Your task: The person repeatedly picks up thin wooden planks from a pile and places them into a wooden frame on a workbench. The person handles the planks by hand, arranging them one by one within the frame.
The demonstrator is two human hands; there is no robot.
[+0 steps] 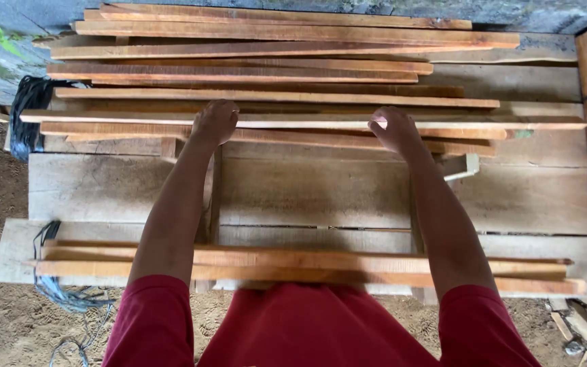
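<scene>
I am seeing both arms reaching out over the bench (307,190); the left hand (213,122) and right hand (394,128) are each closing their grip on a thin wooden strip (293,136) in the far stack (273,61). More strips (293,266) are lying across the near edge, under my forearms.

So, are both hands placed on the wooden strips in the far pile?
Yes, the left hand and the right hand both rest on the strips of the far pile, each near its front edge.
</scene>
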